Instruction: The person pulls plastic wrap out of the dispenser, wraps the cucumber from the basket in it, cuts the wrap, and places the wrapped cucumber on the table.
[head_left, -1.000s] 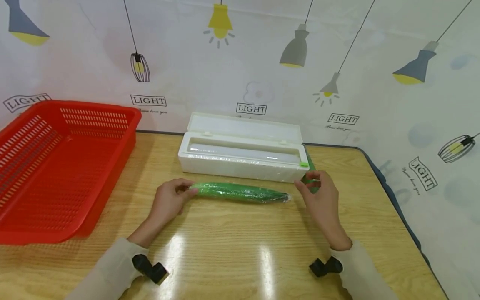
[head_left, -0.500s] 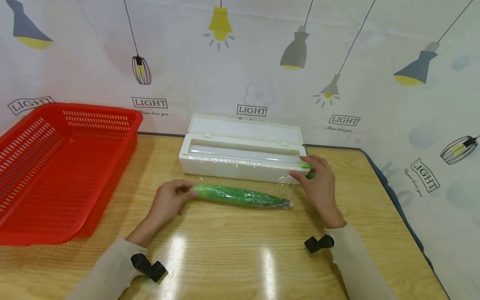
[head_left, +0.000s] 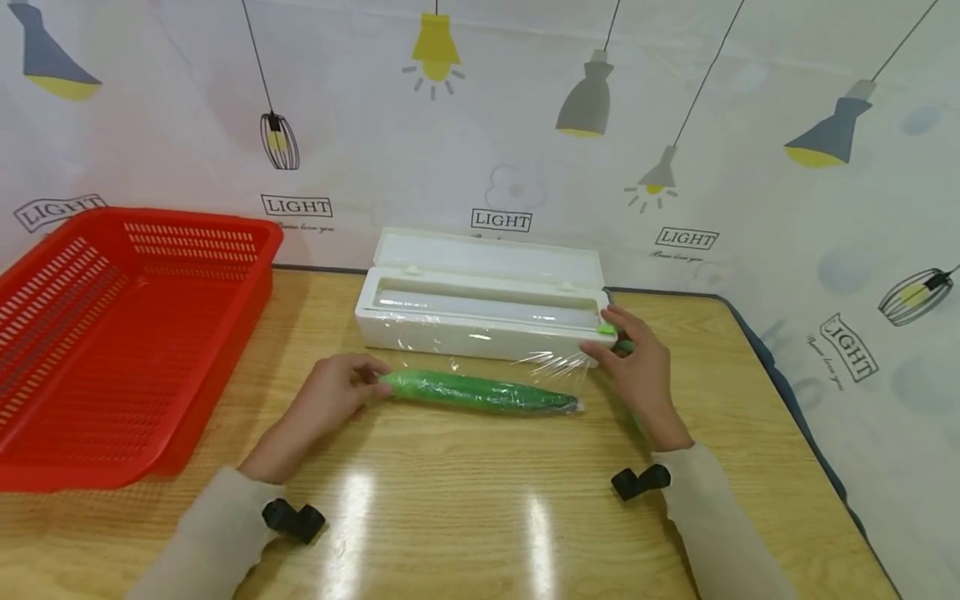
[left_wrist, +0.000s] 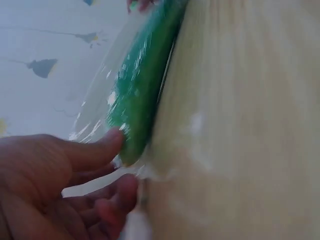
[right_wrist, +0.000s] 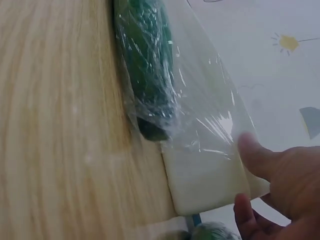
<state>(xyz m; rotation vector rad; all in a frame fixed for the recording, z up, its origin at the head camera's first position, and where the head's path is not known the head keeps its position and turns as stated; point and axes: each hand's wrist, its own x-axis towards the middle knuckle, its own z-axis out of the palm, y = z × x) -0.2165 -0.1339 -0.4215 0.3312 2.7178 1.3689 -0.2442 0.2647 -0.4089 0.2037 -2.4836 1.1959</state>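
A long green cucumber [head_left: 480, 392], wrapped in clear film, lies across the table in the head view. My left hand [head_left: 341, 387] holds its left end; in the left wrist view the thumb [left_wrist: 112, 142] presses on the film at the tip. From the cucumber the film [right_wrist: 215, 125] stretches to a white cling film box [head_left: 480, 335] with its lid up and a roll inside. My right hand [head_left: 637, 367] grips the box's right end, beside the green slider [head_left: 607, 330]. Its thumb touches the front, with the other fingers partly hidden.
A red plastic basket [head_left: 176, 417] stands at the left. Another film-covered green thing [right_wrist: 215, 231] sits beyond the box's right end, mostly hidden by my right hand. A printed backdrop [head_left: 450, 150] rises behind the wooden table [head_left: 450, 500].
My right hand has moved up and slightly left, from beside the box's lower right corner onto its end by the slider. My left hand stays at the cucumber's tip. Creases now show in the film.
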